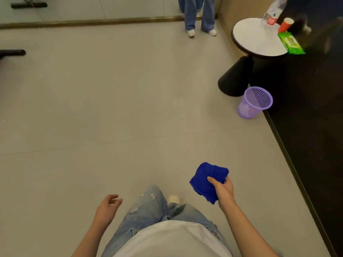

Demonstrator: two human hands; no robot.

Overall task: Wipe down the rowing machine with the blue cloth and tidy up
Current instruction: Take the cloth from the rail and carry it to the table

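The blue cloth is a deep, saturated blue, thick and plush-looking, bunched into a loose folded wad with rounded corners. It is held in the air above the pale tiled floor, gripped by the right hand with the thumb lying across its top. The left hand hangs beside the jeans, holding nothing, fingers loosely curled. Farther off to the right, a purple mesh basket stands near the base of a round white table carrying a plastic bottle, a red cup and a green packet.
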